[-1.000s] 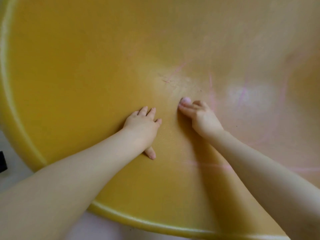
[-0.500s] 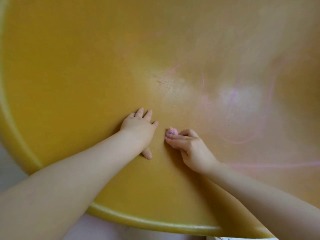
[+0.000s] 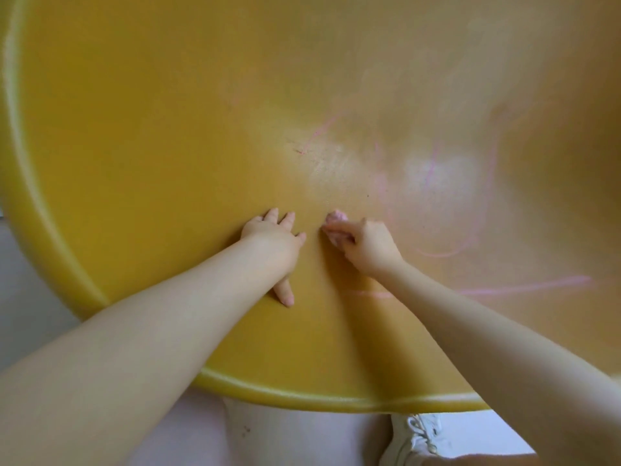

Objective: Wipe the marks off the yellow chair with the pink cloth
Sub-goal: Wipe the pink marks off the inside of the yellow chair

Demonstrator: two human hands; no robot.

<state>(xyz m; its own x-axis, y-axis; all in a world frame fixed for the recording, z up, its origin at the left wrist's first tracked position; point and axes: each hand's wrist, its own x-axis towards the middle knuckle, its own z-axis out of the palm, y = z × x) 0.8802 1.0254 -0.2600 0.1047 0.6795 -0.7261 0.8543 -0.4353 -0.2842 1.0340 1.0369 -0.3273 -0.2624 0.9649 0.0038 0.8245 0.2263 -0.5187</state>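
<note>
Right hand (image 3: 364, 245) pinches the wadded pink cloth (image 3: 336, 225) against the yellow chair (image 3: 168, 129) seat near centre; left hand (image 3: 272, 237) lies flat at its 9 o'clock, fingers spread, bracing. Risk: the small wad likely smears the pink marks (image 3: 443, 252) at 3 o'clock, or slips out under pressure.

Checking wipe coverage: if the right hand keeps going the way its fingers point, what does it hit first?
The right hand, gripping the pink cloth, points up and left. Bare yellow chair lies ahead, then likely the pink mark. The left hand sits beside that line, not in it.
</note>
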